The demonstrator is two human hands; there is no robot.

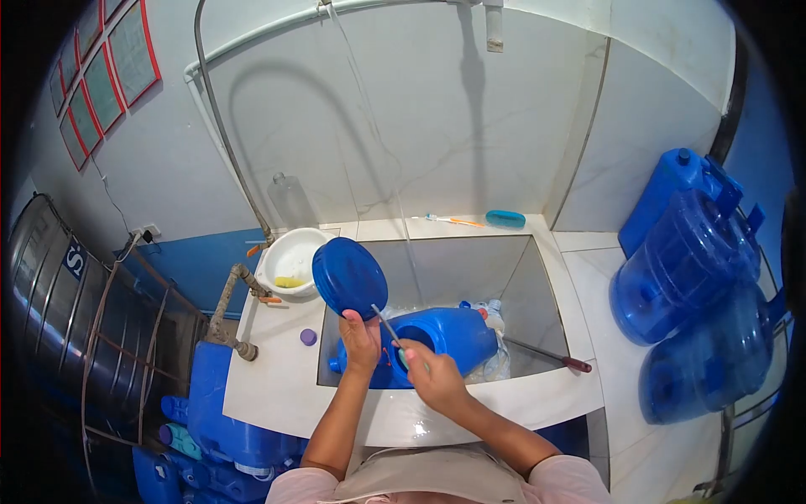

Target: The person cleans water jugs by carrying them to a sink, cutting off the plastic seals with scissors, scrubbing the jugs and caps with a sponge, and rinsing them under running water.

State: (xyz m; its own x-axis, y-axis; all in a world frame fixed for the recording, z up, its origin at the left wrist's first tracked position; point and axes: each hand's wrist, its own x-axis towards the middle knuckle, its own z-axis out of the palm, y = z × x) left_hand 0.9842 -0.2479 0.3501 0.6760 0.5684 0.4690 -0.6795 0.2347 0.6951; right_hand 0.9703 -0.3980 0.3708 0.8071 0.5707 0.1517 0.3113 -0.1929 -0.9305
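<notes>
My left hand point(362, 343) grips a round blue lid point(349, 275) by its lower edge, tilted up above the sink's left side. In my right hand point(433, 382) is a thin tool point(385, 324) with a pale, narrow shaft and a greenish handle; its tip is at the lid's lower right edge. I cannot make out the tip's shape. Below my hands a blue plastic container point(460, 334) lies on its side in the sink point(529, 294), its wide mouth partly hidden by my right hand. Clear plastic point(497, 361) sits beside it.
A white basin point(267, 273) with a yellow sponge point(290, 282) and a purple cap point(308, 337) stand left. A toothbrush point(457, 221) and teal brush point(505, 219) lie behind. A handled rod point(578, 364) crosses the sink's right rim. Large blue jugs point(672, 260) stand right.
</notes>
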